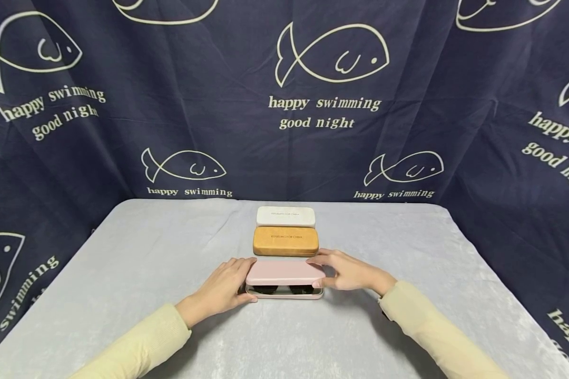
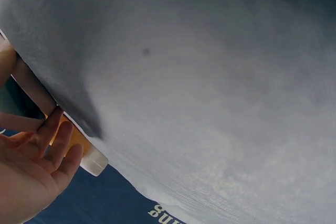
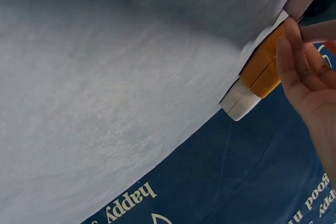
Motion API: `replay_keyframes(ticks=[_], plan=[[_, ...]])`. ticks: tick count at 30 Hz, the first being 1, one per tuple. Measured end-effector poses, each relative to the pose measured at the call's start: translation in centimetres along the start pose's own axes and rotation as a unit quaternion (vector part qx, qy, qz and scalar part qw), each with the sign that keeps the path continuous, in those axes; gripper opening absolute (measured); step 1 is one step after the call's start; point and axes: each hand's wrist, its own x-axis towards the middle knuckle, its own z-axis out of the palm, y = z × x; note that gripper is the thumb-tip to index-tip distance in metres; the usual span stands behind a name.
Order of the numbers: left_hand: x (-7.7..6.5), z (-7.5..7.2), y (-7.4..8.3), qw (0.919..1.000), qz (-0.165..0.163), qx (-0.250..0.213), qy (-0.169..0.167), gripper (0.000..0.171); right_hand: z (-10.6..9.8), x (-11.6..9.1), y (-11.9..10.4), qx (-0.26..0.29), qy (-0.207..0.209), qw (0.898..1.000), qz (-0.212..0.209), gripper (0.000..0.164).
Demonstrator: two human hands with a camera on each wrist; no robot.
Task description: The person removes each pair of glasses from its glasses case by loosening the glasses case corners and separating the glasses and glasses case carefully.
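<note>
A pink glasses case [image 1: 286, 272] lies on the table with its lid partly raised. Dark lenses, apparently of sunglasses [image 1: 303, 289], show in the gap at its front. My left hand [image 1: 225, 284] grips the case's left end, thumb low at the front near the base and fingers toward the back. At the right end my right hand [image 1: 346, 271] holds the lid, its thumb at the front edge and fingers at the back. Both wrist views show the case's end with the gap; the left hand [image 2: 39, 166] and right hand [image 3: 310, 72] are at its ends.
Just behind the pink case lies a closed orange-brown glasses case [image 1: 286, 242]. A closed white glasses case [image 1: 286, 216] lies behind that one. A pale grey cloth covers the table [image 1: 170, 247]. Dark blue printed curtains [image 1: 246, 105] hang at the back and both sides.
</note>
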Motion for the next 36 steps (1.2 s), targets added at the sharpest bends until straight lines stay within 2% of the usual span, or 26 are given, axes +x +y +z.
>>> replay_keyframes(ticks=[9, 14, 28, 36], plan=[[0.0, 0.0, 0.0, 1.0, -0.006, -0.003, -0.002, 0.08, -0.2, 0.5, 0.8, 0.04, -0.004, 0.999, -0.013, 0.046], [0.0, 0.2, 0.0, 0.9999, -0.012, -0.007, -0.002, 0.082, -0.5, 0.6, 0.9, 0.059, -0.018, 0.998, -0.004, 0.045], [0.0, 0.1, 0.1, 0.9997, -0.018, -0.011, 0.009, 0.083, -1.1, 0.8, 1.1, 0.092, -0.047, 0.995, 0.013, 0.039], [0.1, 0.2, 0.1, 0.9995, -0.025, -0.011, 0.013, 0.083, -1.2, 1.0, 1.1, 0.104, -0.058, 0.993, 0.002, 0.039]])
